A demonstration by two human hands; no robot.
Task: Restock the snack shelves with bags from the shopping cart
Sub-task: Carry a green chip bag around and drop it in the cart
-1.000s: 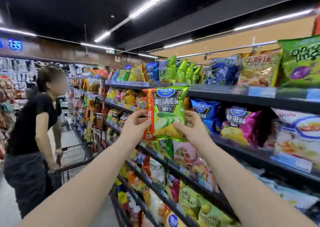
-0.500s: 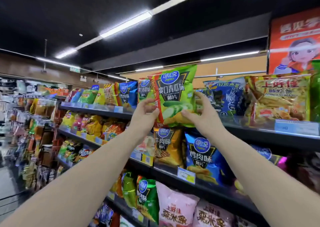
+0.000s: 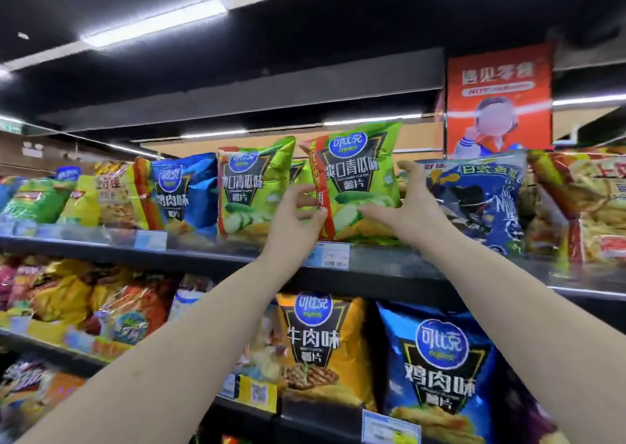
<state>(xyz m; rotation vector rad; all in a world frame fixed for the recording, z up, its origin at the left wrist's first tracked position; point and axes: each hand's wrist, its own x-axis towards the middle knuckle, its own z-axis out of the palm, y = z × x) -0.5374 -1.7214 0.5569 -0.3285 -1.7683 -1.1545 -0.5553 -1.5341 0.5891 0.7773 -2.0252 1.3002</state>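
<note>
Bag (image 3: 359, 179) at shelf (image 3: 389, 262) | left hand (image 3: 293, 214), right hand (image 3: 411, 208) grip | shelf contact unclear

Store interior. A black ceiling (image 3: 305, 20) fills the upper half, and a long fluorescent strip (image 3: 152, 23) runs across it at 11 o'clock. A dark beam (image 3: 237, 101) crosses near 12 o'clock. Below it is a tan wall band (image 3: 420, 138) with thinner light tubes (image 3: 372, 120). A red banner (image 3: 499, 101) hangs at 2 o'clock. Dark shelves (image 3: 389, 262) span 9 to 3 o'clock, with white price tags (image 3: 335, 255) on the front edge.
</note>
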